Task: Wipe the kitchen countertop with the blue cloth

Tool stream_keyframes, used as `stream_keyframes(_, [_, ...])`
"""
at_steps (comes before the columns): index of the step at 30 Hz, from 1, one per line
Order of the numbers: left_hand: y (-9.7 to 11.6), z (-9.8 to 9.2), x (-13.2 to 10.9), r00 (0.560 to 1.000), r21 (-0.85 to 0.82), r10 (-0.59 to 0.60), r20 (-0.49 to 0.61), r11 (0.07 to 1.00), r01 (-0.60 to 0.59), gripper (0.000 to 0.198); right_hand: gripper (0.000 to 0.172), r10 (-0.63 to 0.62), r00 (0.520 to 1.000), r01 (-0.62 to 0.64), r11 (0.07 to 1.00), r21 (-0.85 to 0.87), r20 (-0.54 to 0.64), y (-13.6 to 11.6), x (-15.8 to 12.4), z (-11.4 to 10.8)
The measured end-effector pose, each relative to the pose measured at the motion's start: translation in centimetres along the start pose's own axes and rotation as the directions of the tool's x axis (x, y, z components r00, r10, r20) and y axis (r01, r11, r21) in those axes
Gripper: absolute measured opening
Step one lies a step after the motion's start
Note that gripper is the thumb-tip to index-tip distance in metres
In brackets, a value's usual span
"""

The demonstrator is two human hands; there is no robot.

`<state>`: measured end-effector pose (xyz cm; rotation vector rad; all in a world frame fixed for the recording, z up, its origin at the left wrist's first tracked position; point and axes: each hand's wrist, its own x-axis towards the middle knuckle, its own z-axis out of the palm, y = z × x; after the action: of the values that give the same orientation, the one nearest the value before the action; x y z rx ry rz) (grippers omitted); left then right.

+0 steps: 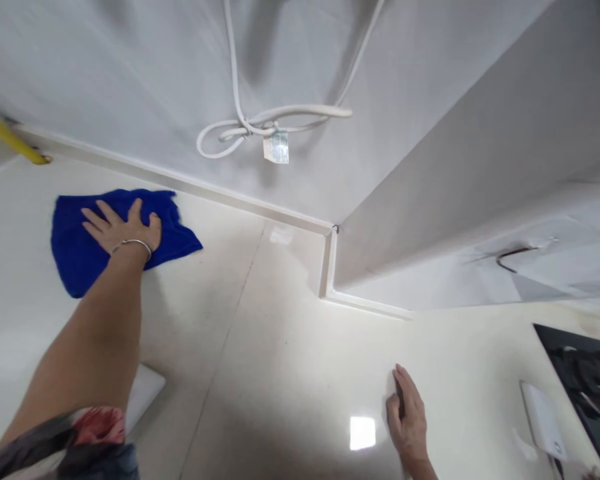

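Observation:
My left hand (123,230) lies flat on a blue cloth (77,250), pressing it against the pale countertop (275,373). Its fingers are spread, and a thin bracelet circles the wrist. The cloth is spread out with uneven edges near the back upstand. My right hand (407,417) rests on its side or edge on the countertop at the lower right. Its fingers are stretched out together, the thumb stands a little apart, and I see nothing in it.
A white cord (275,120) with a label hangs bundled against the back wall. At far left a yellow pipe (13,137) meets the counter. The upstand (325,267) steps around a jutting wall corner. At right are a white device (543,417) and a black glossy panel (587,380).

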<state>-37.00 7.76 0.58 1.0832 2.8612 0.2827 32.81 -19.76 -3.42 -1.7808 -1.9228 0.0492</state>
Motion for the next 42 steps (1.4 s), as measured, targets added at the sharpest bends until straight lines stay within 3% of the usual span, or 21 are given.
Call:
stream_keyframes(5, [0.2, 0.6, 0.3, 0.999, 0.039, -0.037, 0.010, 0.999, 0.036, 0.067, 0.050, 0.001, 1.000, -0.001, 1.000, -0.025, 0.021, -0.1, 0.0, -0.3])
stream_keyframes(9, [2.2, 0.8, -1.1, 1.000, 0.002, 0.002, 0.019, 1.000, -0.002, 0.069, 0.052, -0.006, 1.000, 0.006, 0.999, -0.033, 0.026, 0.1, -0.1, -0.2])
stream_keyframes(12, [5.2, 1.2, -3.1, 0.997, -0.059, 0.082, 0.005, 0.995, -0.082, 0.072, 0.052, -0.020, 1.000, 0.021, 0.999, -0.030, 0.021, 0.0, 0.0, -0.1])
stream_keyframes(18, [13.7, 3.2, -9.2, 0.970, -0.083, 0.243, 0.016, 0.967, -0.240, 0.073, 0.050, -0.032, 0.999, 0.032, 0.999, -0.030, -0.011, -0.2, 0.2, 0.1])
stream_keyframes(21, [17.2, 3.9, -13.3, 0.930, -0.086, 0.366, 0.031, 0.928, -0.363, 0.073, 0.050, -0.055, 0.998, 0.054, 0.998, -0.022, -0.023, 0.1, 0.1, 0.3])
stream_keyframes(24, [18.9, 4.0, -17.1, 0.865, -0.103, 0.499, 0.056, 0.864, -0.492, 0.072, 0.049, -0.063, 0.997, 0.062, 0.998, -0.014, -0.037, 0.3, 0.2, 0.4])
stream_keyframes(27, [18.6, 3.8, -20.3, 0.806, -0.124, 0.587, 0.074, 0.807, -0.577, 0.071, 0.049, -0.063, 0.997, 0.063, 0.998, -0.003, -0.044, 0.3, 0.3, 0.3])
stream_keyframes(32, [15.7, 3.1, -25.5, 0.737, -0.135, 0.669, 0.094, 0.742, -0.657, 0.069, 0.048, -0.073, 0.994, 0.075, 0.997, 0.023, -0.076, 0.1, 0.6, 0.2])
stream_keyframes(42, [11.2, 2.4, -37.8, 0.693, -0.081, 0.708, 0.137, 0.705, -0.704, 0.070, 0.048, -0.041, 0.993, 0.049, 0.996, 0.071, -0.114, 0.9, 0.8, 1.0])
